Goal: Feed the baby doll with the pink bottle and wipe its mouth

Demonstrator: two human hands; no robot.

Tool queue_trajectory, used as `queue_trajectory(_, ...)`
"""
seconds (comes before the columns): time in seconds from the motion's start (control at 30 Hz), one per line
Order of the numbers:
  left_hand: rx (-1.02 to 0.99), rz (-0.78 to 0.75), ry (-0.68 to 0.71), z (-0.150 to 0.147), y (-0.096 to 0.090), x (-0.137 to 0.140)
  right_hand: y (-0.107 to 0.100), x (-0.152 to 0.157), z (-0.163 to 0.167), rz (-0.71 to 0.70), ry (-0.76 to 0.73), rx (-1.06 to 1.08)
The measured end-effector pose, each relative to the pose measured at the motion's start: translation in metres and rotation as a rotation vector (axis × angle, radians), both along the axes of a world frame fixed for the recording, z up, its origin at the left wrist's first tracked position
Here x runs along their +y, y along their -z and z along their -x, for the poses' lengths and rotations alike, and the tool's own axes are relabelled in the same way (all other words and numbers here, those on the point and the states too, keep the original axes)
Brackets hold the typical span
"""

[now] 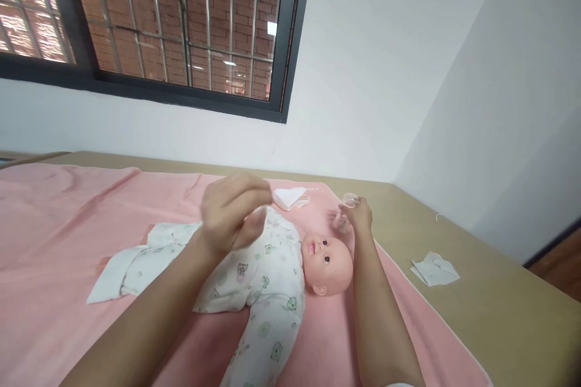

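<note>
A baby doll (pixel 329 263) in a white, animal-print outfit (pixel 265 272) lies on its back on the pink blanket (pixel 54 242), head to the right. Over the doll's chest is my left hand (pixel 233 211), raised and blurred by motion. Its fingers are curled toward the thumb; whatever they pinch, if anything, I cannot make out. Just beyond the doll's head, my right hand (pixel 361 214) is closed on a small clear round plastic piece (pixel 350 199), like a cap or cup. A small clear container (pixel 341 222) is close by its fingers, partly blurred.
White gauze or tissue in clear wrapping (pixel 290 197) lies on the blanket beyond the doll's shoulder. A folded white cloth (pixel 434 269) rests on the wooden surface (pixel 490 290) to the right. Behind are a white wall (pixel 363 72) and a barred window (pixel 181 24).
</note>
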State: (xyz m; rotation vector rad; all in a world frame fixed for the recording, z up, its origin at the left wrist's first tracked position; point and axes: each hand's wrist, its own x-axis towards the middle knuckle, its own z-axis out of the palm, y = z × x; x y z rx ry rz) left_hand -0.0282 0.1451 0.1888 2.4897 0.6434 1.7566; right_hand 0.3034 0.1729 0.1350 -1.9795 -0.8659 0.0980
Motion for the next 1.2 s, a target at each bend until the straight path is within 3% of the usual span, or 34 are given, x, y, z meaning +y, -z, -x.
queue_trajectory(0.07, -0.011, -0.057, -0.018, 0.011, -0.013, 0.004, -0.005, 0.0, 0.002, -0.034, 0.007, 0.007)
queue_trajectory(0.13, 0.053, 0.049, -0.057, 0.007, -0.019, 0.008, -0.014, 0.001, 0.004, -0.141, -0.07, 0.063)
queue_trajectory(0.23, 0.17, 0.345, -0.056, -0.005, -0.018, 0.013, -0.034, -0.003, 0.018, -0.38, -0.368, 0.264)
queue_trajectory(0.3, 0.189, 0.463, -0.015, -0.009, -0.015, 0.016, -0.05, -0.009, 0.037, -0.48, -0.584, 0.387)
queue_trajectory(0.43, 0.137, 0.458, 0.048, -0.006, -0.012, 0.017, -0.079, -0.029, 0.09, -0.509, -0.828, 0.445)
queue_trajectory(0.57, 0.108, 0.485, 0.107, -0.001, -0.017, 0.012, -0.09, -0.051, 0.136, -0.461, -0.985, 0.347)
queue_trajectory(0.73, 0.12, 0.577, 0.156, 0.003, -0.022, 0.007, -0.093, -0.067, 0.166, -0.486, -1.025, 0.313)
queue_trajectory(0.9, 0.148, 0.668, 0.004, 0.003, -0.026, 0.0, -0.094, -0.07, 0.175, -0.48, -1.045, 0.318)
queue_trajectory(1.2, 0.196, 0.592, -0.003, 0.005, -0.029, -0.001, -0.095, -0.071, 0.172, -0.433, -1.049, 0.3)
